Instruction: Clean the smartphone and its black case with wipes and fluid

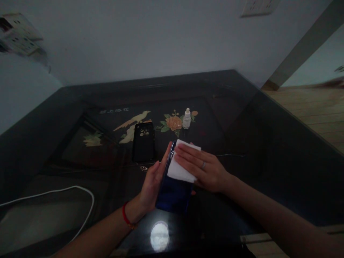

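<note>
My left hand (151,184) grips a dark blue smartphone (174,197) from its left side, holding it tilted above the dark table. A folded white tissue (181,170) lies on the upper part of the phone. My right hand (208,166) presses the tissue onto the phone with its fingers laid across it; a ring is on one finger. Part of the phone's top end is covered by the tissue. Beyond my left hand, a black phone case (143,147) with camera cutouts lies on the table.
A small white dropper bottle (186,120) stands upright past my hands, on the glossy dark table (236,118) with flower and bird decoration. A white cable (83,188) curves across the left side. Wall sockets (20,34) are at the upper left.
</note>
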The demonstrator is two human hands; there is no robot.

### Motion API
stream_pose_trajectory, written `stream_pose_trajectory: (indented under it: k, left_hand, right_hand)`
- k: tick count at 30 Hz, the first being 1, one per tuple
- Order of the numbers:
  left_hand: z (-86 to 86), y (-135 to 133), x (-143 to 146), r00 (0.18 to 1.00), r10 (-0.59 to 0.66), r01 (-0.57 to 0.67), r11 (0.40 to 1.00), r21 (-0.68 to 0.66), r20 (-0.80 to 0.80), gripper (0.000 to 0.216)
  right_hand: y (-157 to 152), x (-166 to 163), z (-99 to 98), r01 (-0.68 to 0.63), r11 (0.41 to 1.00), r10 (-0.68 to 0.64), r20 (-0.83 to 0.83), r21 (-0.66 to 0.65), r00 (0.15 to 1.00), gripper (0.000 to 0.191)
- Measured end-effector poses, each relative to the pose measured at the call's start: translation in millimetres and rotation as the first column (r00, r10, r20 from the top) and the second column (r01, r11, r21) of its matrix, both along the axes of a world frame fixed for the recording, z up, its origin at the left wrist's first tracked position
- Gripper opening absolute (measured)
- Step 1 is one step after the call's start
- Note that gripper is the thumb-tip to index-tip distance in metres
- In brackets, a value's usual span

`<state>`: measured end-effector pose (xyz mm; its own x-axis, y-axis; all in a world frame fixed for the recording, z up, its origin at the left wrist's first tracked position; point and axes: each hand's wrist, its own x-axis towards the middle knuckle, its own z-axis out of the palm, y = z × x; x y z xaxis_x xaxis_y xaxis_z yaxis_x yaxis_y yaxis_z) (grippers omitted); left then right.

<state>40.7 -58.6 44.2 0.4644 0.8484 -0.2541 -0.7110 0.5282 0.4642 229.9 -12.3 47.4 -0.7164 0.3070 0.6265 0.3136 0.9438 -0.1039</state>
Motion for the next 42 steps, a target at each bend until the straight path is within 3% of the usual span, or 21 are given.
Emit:
stream_pose_trajectory:
  k: [3, 9, 15, 20, 25, 27, 30, 31, 36, 40, 42]
  left_hand:
    - [-2.6, 1, 0, 0.999, 0.027, -0.028, 0.999, -0.027, -0.024, 0.06]
    - [3.7, -1, 1, 1.0, -0.025, 0.025, 0.999, -0.033, -0.015, 0.052]
    - [-3.4, -1, 4, 0.998, -0.024, 0.018, 0.993, -0.116, -0.05, 0.061]
    - [-3.7, 0, 1, 0.999, -0.021, 0.02, 0.999, -0.049, -0.025, 0.059]
    - [0.7, 4, -2, 0.999, 0.016, -0.019, 0.995, -0.098, -0.04, 0.064]
    - [2.9, 6, -2, 0.999, 0.027, -0.029, 0.995, -0.092, -0.023, 0.062]
    - [5.9, 7, -2, 1.0, 0.024, -0.025, 0.997, -0.073, -0.016, 0.057]
    - [6.6, 8, -2, 0.999, 0.034, -0.035, 0.997, -0.075, -0.019, 0.057]
    - [6.5, 10, -3, 0.993, 0.11, -0.115, 0.986, -0.124, -0.049, 0.057]
    - [4.7, 12, -6, 0.995, 0.087, -0.09, 0.992, -0.083, -0.041, 0.051]
    - [4.5, 12, -7, 0.995, 0.093, -0.096, 0.992, -0.086, -0.033, 0.051]
  right_hand:
    - [-3, -2, 1.1, -0.069, 0.996, 0.062, 0.109, 0.064, 0.992, 0.047]
    - [8, 5, 2.6, 0.111, 0.992, -0.11, -0.024, 0.06, 0.994, 0.047]
    - [-1, -3, 6.2, -0.044, 0.993, 0.027, 0.151, 0.114, 0.988, 0.042]
    - [5, 2, 3.5, 0.111, 0.989, -0.117, 0.047, 0.1, 0.992, 0.043]
    - [2, -1, -0.8, -0.134, 0.985, 0.116, 0.16, 0.106, 0.98, 0.045]
    - [4, 0, -2.2, -0.077, 0.992, 0.065, 0.118, 0.104, 0.991, 0.044]
    - [9, 3, -3.4, 0.115, 0.99, -0.114, -0.016, 0.087, 0.993, 0.044]
    - [9, 4, -3.7, 0.117, 0.989, -0.115, -0.029, 0.088, 0.993, 0.044]
    - [4, 0, -4.3, -0.145, 0.983, 0.133, 0.115, 0.108, 0.984, 0.05]
    - [10, 4, -5.2, 0.069, 0.995, -0.068, -0.015, 0.067, 0.998, 0.046]
    - [9, 4, -6.4, 0.059, 0.996, -0.059, -0.002, 0.064, 0.998, 0.046]
